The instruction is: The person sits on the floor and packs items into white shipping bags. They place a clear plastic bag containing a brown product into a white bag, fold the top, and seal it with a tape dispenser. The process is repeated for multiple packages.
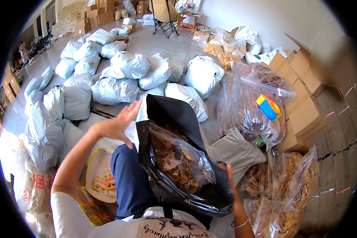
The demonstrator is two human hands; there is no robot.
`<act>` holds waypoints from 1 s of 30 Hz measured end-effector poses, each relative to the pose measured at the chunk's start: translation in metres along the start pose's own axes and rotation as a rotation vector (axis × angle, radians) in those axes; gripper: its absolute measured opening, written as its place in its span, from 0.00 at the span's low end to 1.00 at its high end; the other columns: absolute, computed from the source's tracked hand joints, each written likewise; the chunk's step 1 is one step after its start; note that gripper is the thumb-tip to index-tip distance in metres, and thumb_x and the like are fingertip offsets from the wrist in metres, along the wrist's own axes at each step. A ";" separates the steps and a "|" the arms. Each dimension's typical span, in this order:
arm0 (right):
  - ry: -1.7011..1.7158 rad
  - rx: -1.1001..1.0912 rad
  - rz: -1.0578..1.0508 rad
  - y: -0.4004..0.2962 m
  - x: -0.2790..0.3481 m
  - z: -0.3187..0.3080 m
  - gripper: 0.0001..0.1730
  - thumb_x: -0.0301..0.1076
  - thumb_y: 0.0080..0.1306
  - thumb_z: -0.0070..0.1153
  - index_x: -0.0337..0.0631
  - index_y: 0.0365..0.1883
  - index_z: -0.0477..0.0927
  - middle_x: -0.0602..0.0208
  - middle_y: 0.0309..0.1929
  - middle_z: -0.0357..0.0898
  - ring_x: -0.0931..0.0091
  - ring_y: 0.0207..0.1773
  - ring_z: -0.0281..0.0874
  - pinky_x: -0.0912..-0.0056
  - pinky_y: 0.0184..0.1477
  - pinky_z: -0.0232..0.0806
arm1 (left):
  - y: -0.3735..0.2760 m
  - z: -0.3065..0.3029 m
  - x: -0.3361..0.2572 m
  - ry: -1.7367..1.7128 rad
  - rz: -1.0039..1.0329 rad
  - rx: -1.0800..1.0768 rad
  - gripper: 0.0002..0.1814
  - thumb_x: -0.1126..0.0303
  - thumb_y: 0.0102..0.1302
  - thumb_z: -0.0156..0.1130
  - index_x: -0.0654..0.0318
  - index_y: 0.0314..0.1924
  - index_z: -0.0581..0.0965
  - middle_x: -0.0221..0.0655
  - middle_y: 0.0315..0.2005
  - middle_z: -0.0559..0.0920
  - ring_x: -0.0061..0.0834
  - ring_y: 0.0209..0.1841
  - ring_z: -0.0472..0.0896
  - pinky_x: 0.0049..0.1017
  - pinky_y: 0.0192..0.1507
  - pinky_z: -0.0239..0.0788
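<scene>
A large plastic mailing bag, black inside and white outside, stands with its mouth wide before me. Inside it lies a clear plastic bag of brown, dried, leaf-like pieces. My left hand is raised beside the mailing bag's left rim, fingers spread and holding nothing. On the other side, my right hand is against the bag's right edge; part of it is hidden, so its grip is unclear. A yellow-rimmed tray with printed packets or cards sits left of my knee.
Stuffed white mailing bags are heaped ahead and left. At right are a large clear sack bearing a blue-and-yellow tape dispenser, a grey mailing bag, cardboard boxes and clear bags of brown pieces. A folding chair stands behind.
</scene>
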State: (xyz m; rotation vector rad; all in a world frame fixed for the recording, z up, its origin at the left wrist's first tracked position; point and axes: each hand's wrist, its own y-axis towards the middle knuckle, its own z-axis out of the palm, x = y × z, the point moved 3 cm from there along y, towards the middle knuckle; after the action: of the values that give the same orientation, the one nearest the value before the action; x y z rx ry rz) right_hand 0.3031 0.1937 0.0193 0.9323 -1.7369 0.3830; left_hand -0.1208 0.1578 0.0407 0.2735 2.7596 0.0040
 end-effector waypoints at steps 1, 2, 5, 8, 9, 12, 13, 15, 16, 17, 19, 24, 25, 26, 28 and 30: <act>0.101 0.057 0.036 0.003 -0.003 0.007 0.53 0.31 0.52 0.65 0.42 0.71 0.46 0.57 0.65 0.61 0.69 0.60 0.66 0.64 0.67 0.50 | 0.000 0.019 -0.011 -0.016 -0.034 0.096 0.77 0.61 0.32 0.80 0.63 0.68 0.28 0.49 0.70 0.37 0.51 0.72 0.36 0.39 0.71 0.32; -0.067 0.151 -0.043 0.014 0.005 0.011 0.48 0.29 0.52 0.64 0.41 0.69 0.53 0.60 0.56 0.68 0.71 0.52 0.70 0.65 0.65 0.53 | 0.004 0.024 -0.024 -0.188 0.049 0.001 0.76 0.59 0.31 0.81 0.63 0.70 0.34 0.52 0.70 0.38 0.43 0.73 0.36 0.36 0.71 0.33; -0.227 0.099 -0.009 0.012 0.014 0.018 0.31 0.22 0.51 0.59 0.36 0.57 0.71 0.66 0.31 0.73 0.75 0.35 0.71 0.72 0.54 0.61 | 0.014 0.033 -0.052 -0.300 0.071 -0.060 0.72 0.62 0.34 0.81 0.58 0.70 0.37 0.48 0.69 0.46 0.45 0.70 0.50 0.35 0.69 0.45; -0.184 -0.013 0.102 -0.013 -0.007 0.015 0.17 0.17 0.51 0.58 0.29 0.41 0.75 0.64 0.29 0.72 0.79 0.35 0.70 0.83 0.41 0.61 | 0.003 0.024 -0.048 -0.535 -0.023 -0.117 0.52 0.65 0.37 0.78 0.64 0.64 0.62 0.44 0.56 0.70 0.42 0.60 0.67 0.34 0.66 0.53; -0.155 -0.038 0.127 -0.015 -0.008 0.014 0.14 0.17 0.52 0.59 0.29 0.38 0.74 0.65 0.29 0.73 0.80 0.34 0.69 0.83 0.40 0.60 | -0.002 0.023 -0.042 -0.616 -0.025 -0.156 0.43 0.68 0.39 0.76 0.64 0.59 0.69 0.42 0.50 0.76 0.40 0.55 0.72 0.33 0.65 0.55; 0.111 -0.247 0.255 -0.024 -0.027 0.016 0.08 0.17 0.51 0.60 0.32 0.26 0.72 0.72 0.26 0.71 0.86 0.31 0.64 0.84 0.35 0.59 | -0.009 0.034 -0.021 -0.753 0.117 -0.264 0.19 0.82 0.41 0.58 0.65 0.38 0.81 0.37 0.31 0.79 0.31 0.39 0.77 0.30 0.55 0.64; 0.057 -0.289 0.263 -0.025 -0.035 0.013 0.09 0.17 0.51 0.60 0.35 0.24 0.71 0.75 0.25 0.68 0.86 0.30 0.63 0.83 0.35 0.59 | -0.009 0.034 -0.021 -0.777 0.127 -0.305 0.17 0.82 0.42 0.57 0.66 0.36 0.81 0.37 0.30 0.79 0.30 0.39 0.77 0.31 0.54 0.64; 0.067 -0.410 0.160 -0.013 -0.049 0.010 0.12 0.14 0.50 0.59 0.36 0.23 0.69 0.75 0.25 0.66 0.86 0.31 0.62 0.84 0.34 0.58 | -0.006 0.034 -0.026 -0.874 0.053 -0.454 0.14 0.82 0.49 0.55 0.68 0.37 0.80 0.39 0.32 0.80 0.30 0.41 0.78 0.30 0.54 0.64; -0.043 -0.406 0.115 -0.008 -0.044 0.006 0.04 0.24 0.59 0.54 0.33 0.28 0.74 0.66 0.33 0.75 0.82 0.36 0.69 0.79 0.41 0.63 | -0.004 0.039 -0.021 -1.123 0.039 -0.499 0.09 0.77 0.61 0.52 0.68 0.37 0.80 0.40 0.36 0.82 0.29 0.45 0.78 0.28 0.54 0.64; 0.202 -0.441 0.091 -0.006 -0.040 0.005 0.05 0.25 0.61 0.53 0.32 0.31 0.74 0.64 0.36 0.76 0.79 0.39 0.71 0.78 0.44 0.64 | -0.002 0.045 -0.012 -1.189 0.004 -0.528 0.14 0.66 0.69 0.49 0.69 0.41 0.78 0.42 0.39 0.82 0.29 0.44 0.79 0.26 0.50 0.67; 0.697 -0.479 0.040 0.003 -0.037 0.007 0.09 0.28 0.63 0.51 0.30 0.38 0.76 0.58 0.43 0.78 0.74 0.46 0.74 0.75 0.51 0.64 | -0.001 0.045 -0.010 -1.459 -0.139 -0.584 0.12 0.65 0.69 0.51 0.66 0.39 0.78 0.32 0.33 0.82 0.19 0.35 0.78 0.18 0.42 0.68; 0.304 -0.517 -0.072 -0.015 -0.043 0.000 0.24 0.43 0.69 0.41 0.27 0.42 0.78 0.52 0.46 0.79 0.70 0.49 0.76 0.70 0.55 0.64 | -0.009 0.048 0.010 -1.401 -0.129 -0.668 0.10 0.64 0.67 0.57 0.62 0.31 0.78 0.21 0.25 0.79 0.10 0.26 0.73 0.14 0.30 0.63; 0.347 -0.526 -0.060 -0.015 -0.042 0.001 0.23 0.43 0.69 0.41 0.28 0.41 0.78 0.52 0.45 0.79 0.70 0.48 0.77 0.71 0.55 0.64 | -0.013 0.044 0.010 -1.434 -0.115 -0.678 0.10 0.64 0.66 0.58 0.61 0.30 0.79 0.21 0.25 0.80 0.11 0.26 0.74 0.15 0.30 0.63; 0.391 -0.535 -0.048 -0.015 -0.041 0.003 0.23 0.42 0.69 0.41 0.28 0.41 0.78 0.52 0.45 0.79 0.70 0.48 0.77 0.71 0.55 0.64 | -0.016 0.044 0.015 -1.428 -0.107 -0.688 0.10 0.64 0.66 0.58 0.61 0.31 0.79 0.23 0.24 0.80 0.12 0.25 0.75 0.16 0.30 0.65; 0.431 -0.531 -0.033 -0.016 -0.043 0.005 0.22 0.42 0.69 0.40 0.29 0.43 0.77 0.53 0.44 0.79 0.70 0.47 0.77 0.70 0.55 0.65 | -0.021 0.045 0.016 -1.455 -0.101 -0.673 0.10 0.63 0.67 0.57 0.61 0.33 0.79 0.24 0.25 0.80 0.14 0.26 0.75 0.17 0.32 0.67; 0.511 -0.522 -0.019 -0.015 -0.041 0.007 0.22 0.41 0.69 0.40 0.29 0.44 0.76 0.53 0.44 0.79 0.70 0.47 0.77 0.70 0.55 0.65 | -0.027 0.047 0.023 -1.433 -0.084 -0.576 0.18 0.54 0.66 0.55 0.61 0.44 0.73 0.32 0.29 0.79 0.30 0.37 0.80 0.32 0.51 0.70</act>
State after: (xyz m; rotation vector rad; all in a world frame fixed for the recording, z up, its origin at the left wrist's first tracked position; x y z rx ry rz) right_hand 0.3141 0.1955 -0.0231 0.4214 -1.2617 0.1226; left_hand -0.1301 0.1343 -0.0124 -0.0311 1.2594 0.4003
